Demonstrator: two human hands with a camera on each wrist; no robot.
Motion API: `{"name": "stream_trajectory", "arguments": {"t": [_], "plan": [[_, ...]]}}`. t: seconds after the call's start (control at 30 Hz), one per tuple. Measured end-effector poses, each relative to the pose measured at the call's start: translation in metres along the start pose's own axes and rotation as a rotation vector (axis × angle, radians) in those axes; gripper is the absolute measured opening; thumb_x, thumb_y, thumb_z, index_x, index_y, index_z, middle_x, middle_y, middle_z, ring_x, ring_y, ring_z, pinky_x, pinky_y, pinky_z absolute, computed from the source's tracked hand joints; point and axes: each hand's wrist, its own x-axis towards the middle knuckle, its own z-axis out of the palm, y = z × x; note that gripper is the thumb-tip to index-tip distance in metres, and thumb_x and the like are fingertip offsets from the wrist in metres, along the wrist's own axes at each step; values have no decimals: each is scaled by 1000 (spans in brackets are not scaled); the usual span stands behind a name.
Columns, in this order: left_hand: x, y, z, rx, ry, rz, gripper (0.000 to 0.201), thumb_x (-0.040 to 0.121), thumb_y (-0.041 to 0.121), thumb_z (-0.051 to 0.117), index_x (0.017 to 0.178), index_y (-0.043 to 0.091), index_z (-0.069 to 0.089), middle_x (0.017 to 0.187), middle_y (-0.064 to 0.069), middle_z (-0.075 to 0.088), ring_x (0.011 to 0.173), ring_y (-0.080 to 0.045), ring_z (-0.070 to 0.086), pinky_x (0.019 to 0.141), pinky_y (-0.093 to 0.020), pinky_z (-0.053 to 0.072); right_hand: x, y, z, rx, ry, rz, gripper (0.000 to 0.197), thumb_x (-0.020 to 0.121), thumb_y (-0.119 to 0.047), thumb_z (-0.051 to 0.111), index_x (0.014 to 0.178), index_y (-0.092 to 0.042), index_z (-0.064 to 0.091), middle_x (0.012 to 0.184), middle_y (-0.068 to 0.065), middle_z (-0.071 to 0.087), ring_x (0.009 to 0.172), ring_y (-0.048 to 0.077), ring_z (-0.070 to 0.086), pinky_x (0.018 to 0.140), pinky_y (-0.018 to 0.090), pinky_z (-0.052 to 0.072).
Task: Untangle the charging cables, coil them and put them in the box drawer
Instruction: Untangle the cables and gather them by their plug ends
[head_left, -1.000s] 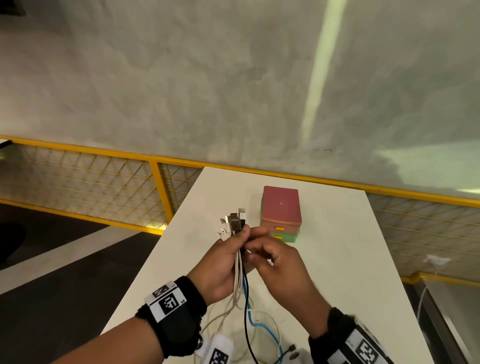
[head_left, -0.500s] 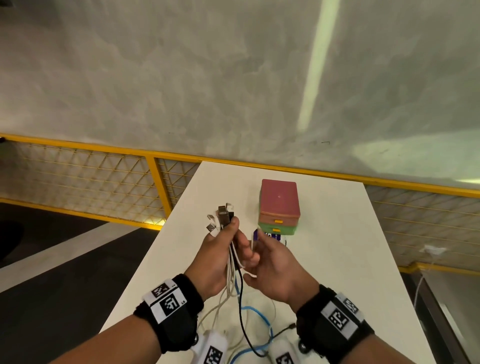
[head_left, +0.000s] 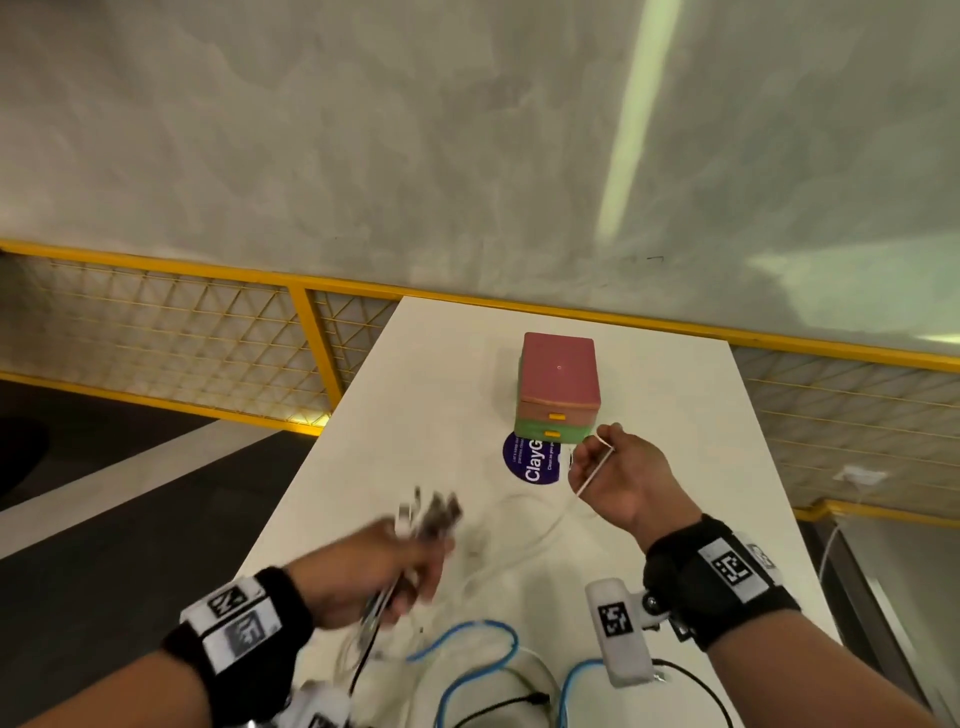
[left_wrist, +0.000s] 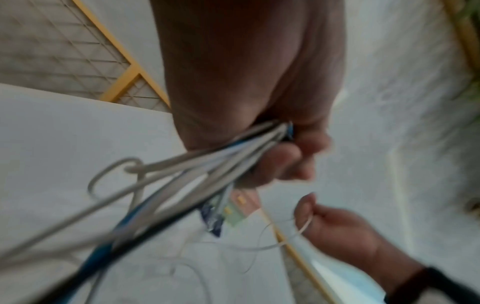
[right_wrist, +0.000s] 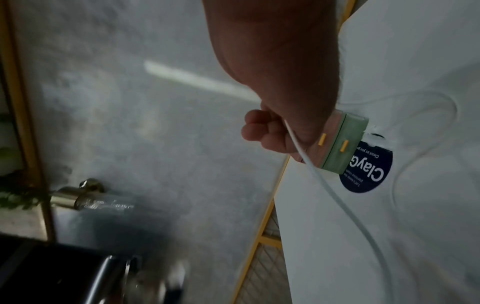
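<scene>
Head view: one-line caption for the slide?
Left hand grips cable bundle; right hand pinches one white cable.

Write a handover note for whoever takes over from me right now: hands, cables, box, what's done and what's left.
Left hand: grips the cable bundle below its plugs.
Right hand: pinches one thin white cable, raised in front of the box.
Blue cable and black cable trail loose on the table.
Box drawers look closed.
Done: one white cable partly drawn out.
Left: free every cable, coil them, open a drawer, stow them.
</scene>
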Motion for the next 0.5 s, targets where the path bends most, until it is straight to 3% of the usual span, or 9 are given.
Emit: {"name": "stream_trajectory", "arguments": {"t": [0.1, 0.2, 0.3, 0.37, 0.4, 0.43, 0.5], "plan": [[19, 42, 15, -267, 249, 297, 24, 95, 24, 62, 73, 15, 60, 70, -6, 60, 39, -10, 33, 39, -20, 29, -12, 20, 10, -104, -94, 6, 26, 99, -23, 42, 78, -16, 55, 74, 6, 60, 73, 22, 60, 70, 34, 44], [41, 70, 46, -238, 316, 429, 10, 90, 11, 68, 81, 13, 67, 65, -6, 59, 39, -9, 35, 40, -17, 28, -24, 39, 24, -180, -222, 17, 27, 100, -30, 39, 87, -15, 58, 85, 7, 72, 87, 25, 67, 77, 40, 47], [57, 70, 72, -123, 308, 472, 10, 85, 0, 71, 87, 10, 70, 53, 11, 61, 44, -2, 52, 44, -15, 40, -32, 49, 34, -112, -297, 52, 37, 102, -33, 35, 88, -13, 63, 76, 1, 73, 73, 19, 71, 76, 41, 49], [61, 65, 76, -100, 323, 465, 10, 81, -2, 72, 85, 7, 71, 63, 6, 65, 58, -9, 59, 57, -24, 49, -33, 48, 33, -113, -317, 84, 40, 103, -35, 33, 96, -15, 67, 80, 0, 74, 79, 18, 72, 79, 43, 50], [62, 63, 76, -124, 299, 450, 9, 81, -3, 71, 85, 5, 70, 66, 0, 64, 59, -13, 59, 58, -27, 51, -33, 46, 30, -147, -333, 98, 40, 102, -35, 33, 102, -15, 67, 86, 1, 75, 84, 21, 72, 81, 45, 50], [60, 60, 74, -128, 269, 430, 9, 81, -5, 70, 85, 3, 68, 64, -3, 59, 53, -13, 56, 53, -24, 50, -33, 42, 28, -182, -339, 120, 37, 101, -34, 35, 102, -14, 67, 88, 3, 75, 82, 23, 72, 81, 46, 50], [52, 51, 67, -25, 188, 375, 7, 81, -4, 70, 86, 2, 69, 58, -3, 49, 40, -9, 39, 40, -16, 32, -25, 32, 22, -153, -275, 148, 26, 96, -27, 42, 86, -14, 63, 81, 7, 73, 68, 24, 71, 75, 43, 51]]}}
